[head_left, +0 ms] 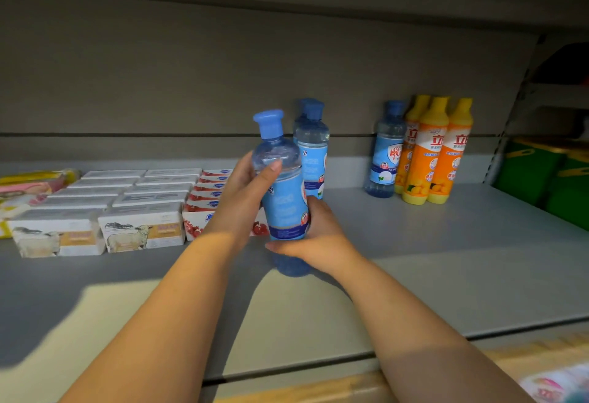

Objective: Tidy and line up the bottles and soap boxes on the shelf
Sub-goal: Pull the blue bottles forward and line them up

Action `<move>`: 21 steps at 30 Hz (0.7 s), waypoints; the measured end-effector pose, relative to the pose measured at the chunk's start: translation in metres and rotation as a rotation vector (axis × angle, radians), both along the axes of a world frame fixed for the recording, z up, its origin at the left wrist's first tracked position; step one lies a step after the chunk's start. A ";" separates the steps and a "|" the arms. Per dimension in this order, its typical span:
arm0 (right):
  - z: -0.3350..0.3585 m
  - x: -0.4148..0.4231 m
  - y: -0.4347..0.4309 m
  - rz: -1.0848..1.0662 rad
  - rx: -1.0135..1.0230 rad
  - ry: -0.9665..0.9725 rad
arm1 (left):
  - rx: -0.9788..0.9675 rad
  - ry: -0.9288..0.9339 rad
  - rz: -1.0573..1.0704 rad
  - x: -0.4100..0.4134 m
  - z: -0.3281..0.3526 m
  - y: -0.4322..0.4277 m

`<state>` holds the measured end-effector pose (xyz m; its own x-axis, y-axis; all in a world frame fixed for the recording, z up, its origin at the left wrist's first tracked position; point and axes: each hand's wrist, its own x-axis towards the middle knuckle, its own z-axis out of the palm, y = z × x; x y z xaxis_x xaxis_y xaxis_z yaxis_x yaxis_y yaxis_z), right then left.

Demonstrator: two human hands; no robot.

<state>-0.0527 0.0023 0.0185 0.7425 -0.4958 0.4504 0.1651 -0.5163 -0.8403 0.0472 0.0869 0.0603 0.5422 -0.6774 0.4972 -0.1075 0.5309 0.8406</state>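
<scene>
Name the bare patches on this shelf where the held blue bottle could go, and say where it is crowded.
Free: the shelf between the two back blue bottles and the lone blue bottle; also the front strip before the orange bottles. Crowded: the left, packed with soap boxes in rows. The held bottle would likely fit either.

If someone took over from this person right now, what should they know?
Left hand grips the blue bottle near its shoulder; right hand holds its lower part.
Two more blue bottles stand right behind it; a lone blue bottle stands beside the orange bottles at right.
Done: soap boxes sit in rows at left.
Left: set the held bottle in line, probably gather the blue ones.
</scene>
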 end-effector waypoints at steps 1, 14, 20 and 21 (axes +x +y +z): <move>-0.002 0.003 0.000 -0.068 -0.009 -0.036 | 0.003 -0.052 -0.011 -0.002 0.000 0.000; -0.026 -0.010 -0.087 -0.946 0.108 -0.153 | 0.850 -0.948 0.127 0.000 -0.067 -0.021; -0.020 -0.021 -0.116 -0.811 0.204 -0.182 | 0.853 -1.175 0.167 0.000 -0.072 -0.026; -0.020 -0.023 -0.123 -0.783 0.223 -0.183 | 0.850 -1.204 0.187 0.000 -0.073 -0.028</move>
